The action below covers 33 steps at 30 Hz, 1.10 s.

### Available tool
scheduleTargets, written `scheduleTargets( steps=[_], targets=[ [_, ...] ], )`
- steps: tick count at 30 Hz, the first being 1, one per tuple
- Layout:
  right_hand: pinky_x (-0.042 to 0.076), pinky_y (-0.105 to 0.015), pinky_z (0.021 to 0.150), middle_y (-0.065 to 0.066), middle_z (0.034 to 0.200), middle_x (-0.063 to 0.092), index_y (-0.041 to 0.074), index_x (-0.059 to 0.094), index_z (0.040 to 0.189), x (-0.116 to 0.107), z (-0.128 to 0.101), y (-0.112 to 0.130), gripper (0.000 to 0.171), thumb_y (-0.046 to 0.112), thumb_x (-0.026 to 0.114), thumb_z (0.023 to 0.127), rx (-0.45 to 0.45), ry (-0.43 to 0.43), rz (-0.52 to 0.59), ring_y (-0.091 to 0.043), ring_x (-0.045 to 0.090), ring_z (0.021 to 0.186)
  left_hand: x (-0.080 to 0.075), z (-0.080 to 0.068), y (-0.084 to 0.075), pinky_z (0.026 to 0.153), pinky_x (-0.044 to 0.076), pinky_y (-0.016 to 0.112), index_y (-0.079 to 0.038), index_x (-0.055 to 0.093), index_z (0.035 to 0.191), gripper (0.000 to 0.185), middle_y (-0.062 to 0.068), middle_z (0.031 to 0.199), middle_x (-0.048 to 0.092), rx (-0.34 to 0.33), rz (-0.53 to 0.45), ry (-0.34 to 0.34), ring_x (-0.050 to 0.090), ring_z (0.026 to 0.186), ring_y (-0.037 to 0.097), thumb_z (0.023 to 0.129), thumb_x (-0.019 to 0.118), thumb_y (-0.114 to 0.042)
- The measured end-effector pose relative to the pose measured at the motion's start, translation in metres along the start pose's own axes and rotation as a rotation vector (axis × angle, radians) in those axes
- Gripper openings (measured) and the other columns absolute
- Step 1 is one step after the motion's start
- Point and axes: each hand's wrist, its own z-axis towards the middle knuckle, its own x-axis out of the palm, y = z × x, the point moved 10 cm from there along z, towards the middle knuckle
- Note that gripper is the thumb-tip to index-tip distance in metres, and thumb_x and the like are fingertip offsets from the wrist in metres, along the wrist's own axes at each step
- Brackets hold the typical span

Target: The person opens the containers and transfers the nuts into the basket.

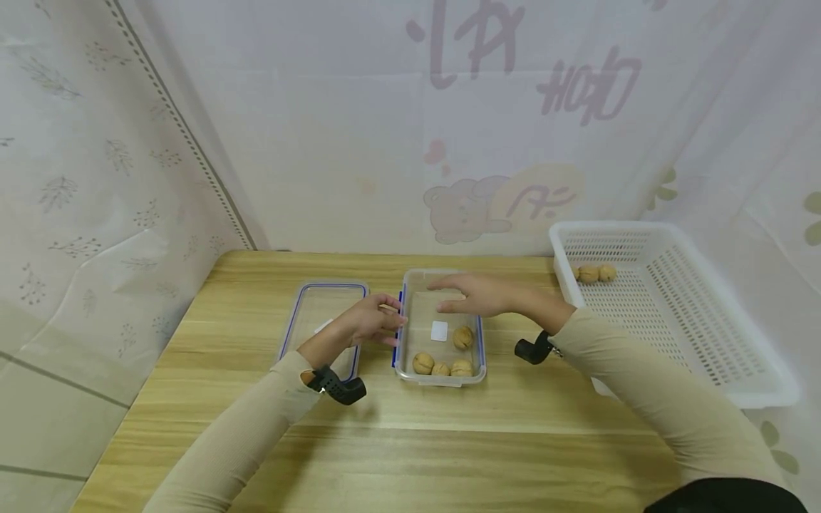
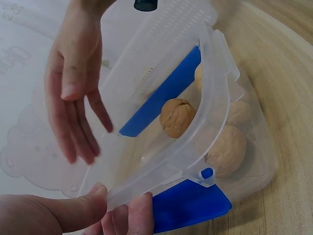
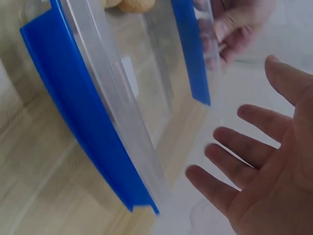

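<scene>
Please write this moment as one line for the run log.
left hand: pinches container; right hand: empty, near container; container: four walnuts inside; lid: off, beside container; basket: more walnuts

I count two hands, one left hand (image 1: pixel 372 319) and one right hand (image 1: pixel 484 294), with two black wrist cameras (image 1: pixel 347 390). There is one wooden table (image 1: pixel 449 456). I see one clear box (image 1: pixel 442 380) in the middle, one clear lid (image 1: pixel 314 306) on the left and one white basket (image 1: pixel 673 335) on the right. Four walnuts (image 1: pixel 463 338) sit in the box. Three walnuts (image 1: pixel 589 274) show in the basket's far left corner, one partly hidden.
</scene>
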Motion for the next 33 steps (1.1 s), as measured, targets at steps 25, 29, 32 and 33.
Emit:
scheduleTargets(
  steps=[25, 29, 32, 33],
  targets=[
    [0.054, -0.029, 0.100, -0.016, 0.131, 0.062, -0.002, 0.055, 0.141, 0.084, 0.032, 0.021, 0.048, 0.004, 0.068, 0.095, 0.001, 0.383, 0.155, -0.024, 0.060, 0.121, 0.001, -0.001, -0.003, 0.073, 0.066, 0.031, 0.007, 0.041, 0.138, 0.042, 0.015, 0.111, 0.056, 0.022, 0.005, 0.008, 0.062, 0.091, 0.020, 0.101, 0.060, 0.002],
    [0.054, -0.028, 0.099, -0.010, 0.125, 0.064, 0.001, 0.059, 0.138, 0.088, 0.032, 0.020, 0.046, 0.002, 0.071, 0.094, 0.020, 0.406, 0.181, -0.020, 0.062, 0.116, 0.001, -0.001, -0.002, 0.074, 0.066, 0.031, 0.007, 0.041, 0.139, 0.043, 0.015, 0.112, 0.056, 0.019, 0.012, 0.010, 0.061, 0.092, 0.020, 0.101, 0.060, 0.001],
    [0.054, -0.027, 0.098, -0.006, 0.121, 0.065, 0.003, 0.062, 0.135, 0.093, 0.032, 0.022, 0.044, -0.001, 0.071, 0.092, 0.020, 0.434, 0.213, -0.017, 0.062, 0.111, 0.001, -0.001, -0.002, 0.074, 0.066, 0.031, 0.007, 0.041, 0.139, 0.043, 0.014, 0.111, 0.056, 0.014, 0.011, 0.008, 0.060, 0.090, 0.019, 0.101, 0.060, 0.001],
    [0.054, -0.026, 0.096, -0.006, 0.120, 0.066, 0.003, 0.062, 0.134, 0.095, 0.032, 0.023, 0.044, -0.002, 0.072, 0.092, 0.015, 0.441, 0.222, -0.015, 0.062, 0.109, 0.001, -0.001, -0.002, 0.074, 0.066, 0.031, 0.007, 0.041, 0.139, 0.043, 0.014, 0.110, 0.056, 0.012, 0.009, 0.007, 0.060, 0.090, 0.019, 0.101, 0.060, 0.002]
  ],
)
